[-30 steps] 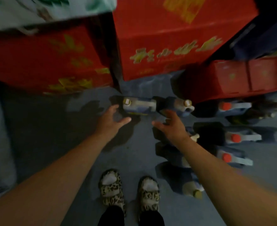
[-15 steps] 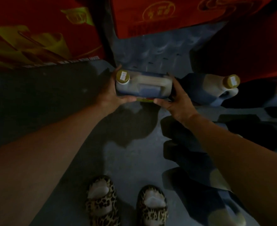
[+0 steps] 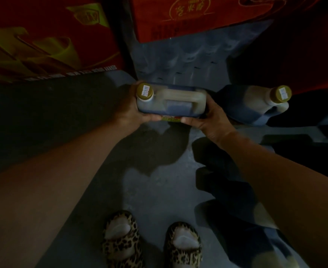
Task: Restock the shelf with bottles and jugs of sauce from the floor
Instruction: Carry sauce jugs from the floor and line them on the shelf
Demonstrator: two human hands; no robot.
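head view: both hands clasp one jug [image 3: 171,101] by its ends, left hand [image 3: 129,111] at the cap end, right hand [image 3: 210,118] at the base, likely for its weight. jug sits low above floor [image 3: 155,190]; second jug [image 3: 256,105] lies just beside.

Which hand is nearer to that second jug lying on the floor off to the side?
The right hand. It grips the held jug at the end beside the second jug; the left hand grips the cap end, farther away.

On the grey floor [image 3: 155,190] lie 1 jug [image 3: 252,105] and red cartons [image 3: 43,41].
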